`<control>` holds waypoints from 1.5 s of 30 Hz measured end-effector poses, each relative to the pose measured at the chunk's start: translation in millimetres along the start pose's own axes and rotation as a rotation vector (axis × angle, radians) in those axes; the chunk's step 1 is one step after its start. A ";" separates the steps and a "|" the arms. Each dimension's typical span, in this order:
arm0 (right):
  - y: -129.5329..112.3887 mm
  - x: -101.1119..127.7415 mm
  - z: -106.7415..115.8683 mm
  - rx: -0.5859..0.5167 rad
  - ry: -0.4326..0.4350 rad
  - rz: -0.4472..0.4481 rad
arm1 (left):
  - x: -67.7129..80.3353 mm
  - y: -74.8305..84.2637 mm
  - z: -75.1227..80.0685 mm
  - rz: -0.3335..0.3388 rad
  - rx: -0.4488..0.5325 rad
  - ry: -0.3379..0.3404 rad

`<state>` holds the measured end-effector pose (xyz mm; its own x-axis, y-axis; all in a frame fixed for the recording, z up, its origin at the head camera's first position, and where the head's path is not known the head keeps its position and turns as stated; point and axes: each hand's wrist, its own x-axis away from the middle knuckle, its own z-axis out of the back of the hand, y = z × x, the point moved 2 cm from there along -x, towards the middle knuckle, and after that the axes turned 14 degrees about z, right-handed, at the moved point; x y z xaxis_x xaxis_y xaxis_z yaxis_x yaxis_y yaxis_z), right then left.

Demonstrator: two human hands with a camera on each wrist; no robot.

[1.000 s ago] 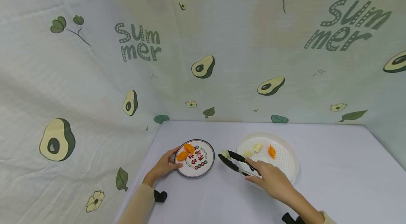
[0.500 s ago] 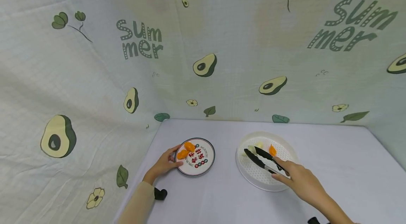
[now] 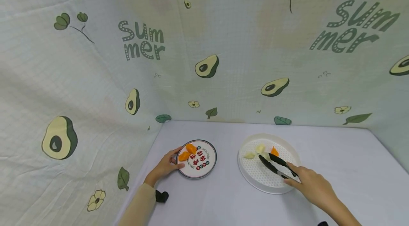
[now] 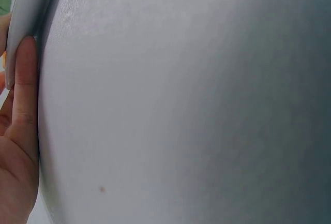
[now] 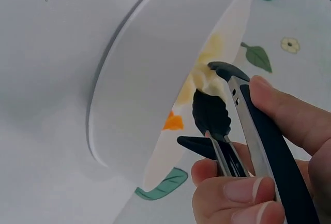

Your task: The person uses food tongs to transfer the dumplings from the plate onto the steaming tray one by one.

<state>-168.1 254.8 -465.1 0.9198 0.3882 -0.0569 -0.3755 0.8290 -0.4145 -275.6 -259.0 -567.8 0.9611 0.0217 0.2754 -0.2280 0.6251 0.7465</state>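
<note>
My left hand (image 3: 166, 165) holds the left rim of a small white plate (image 3: 209, 163) with a dark edge and red lettering; in the left wrist view the fingers (image 4: 26, 79) reach under its rim. Two orange pieces (image 3: 184, 156) lie on the plate near my thumb. My right hand (image 3: 311, 185) grips black-tipped metal tongs (image 3: 279, 171) over a round white tray (image 3: 247, 178). Their tips stand apart, right at the pale yellow pieces (image 3: 260, 148). Beyond the upper tip lies one orange piece (image 3: 274, 151). In the right wrist view the tray's side wall (image 5: 139, 69) hides part of its floor.
Both dishes stand on a pale table (image 3: 223, 197), with a gap between them. A cloth (image 3: 236, 41) printed with avocados and leaves hangs behind and along the left side. Black wrist gear (image 3: 162, 196) shows at my left sleeve.
My right hand has moved right with the tongs, carrying a pale piece from between the dishes to over the tray, with tips now lower among the pieces. My left hand stays at the plate.
</note>
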 end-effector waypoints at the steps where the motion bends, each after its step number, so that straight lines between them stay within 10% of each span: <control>1: 0.8 -0.5 0.0 0.002 -0.006 -0.002 | 0.4 -0.1 -0.7 -0.002 -0.003 0.000; 45: -16.1 -28.2 -3.3 -0.001 0.095 0.075 | -3.7 -0.4 0.4 -0.006 -0.019 0.008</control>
<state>-187.6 229.2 -459.8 0.8959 0.4090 -0.1733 -0.4433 0.7985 -0.4072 -279.1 -259.6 -568.9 0.9636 0.0244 0.2664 -0.2197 0.6402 0.7361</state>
